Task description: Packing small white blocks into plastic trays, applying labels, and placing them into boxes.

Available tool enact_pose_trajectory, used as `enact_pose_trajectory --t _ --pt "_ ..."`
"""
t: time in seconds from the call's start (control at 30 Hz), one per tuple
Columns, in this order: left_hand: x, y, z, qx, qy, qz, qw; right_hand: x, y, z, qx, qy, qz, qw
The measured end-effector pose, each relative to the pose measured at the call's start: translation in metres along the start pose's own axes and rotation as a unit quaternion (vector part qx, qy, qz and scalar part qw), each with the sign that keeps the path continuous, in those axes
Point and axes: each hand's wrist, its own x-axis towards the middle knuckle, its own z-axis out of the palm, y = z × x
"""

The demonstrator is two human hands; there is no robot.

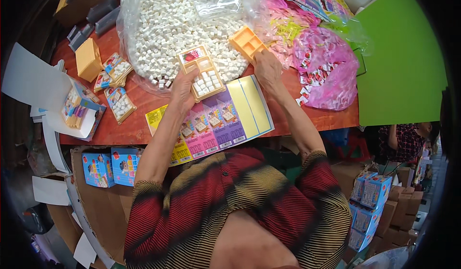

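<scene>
A reddish-brown desk (331,118) carries everything. At its far side lies a big clear plastic bag (139,14) heaped with small white cubes (168,24), and to the right of it a pink bag (331,72) of small wrapped pieces. Near the desk's front edge lies a sheet of printed cards (230,120) in yellow, pink and purple strips. The left hand (184,87) is clamped on a yellow compartment tray (201,72), part-filled with white cubes, held just above the sheet at the bag's edge. The right hand (267,67) grips an empty orange tray (246,42) at the heap's right edge. At the left lie filled trays (115,84), just beside a yellow box (88,59).
</scene>
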Motion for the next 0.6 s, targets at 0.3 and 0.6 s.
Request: enact_pose_trajectory --t 0.3,0.6 --pt "-0.003 0.001 -0.003 -0.013 -0.004 -0.017 1.000 0.005 0.011 0.014 -0.045 -0.086 -0.072 0.993" --pt "-0.003 0.001 -0.001 -0.002 -0.015 -0.006 1.000 0.008 0.018 0.005 -0.046 -0.055 -0.084 0.994"
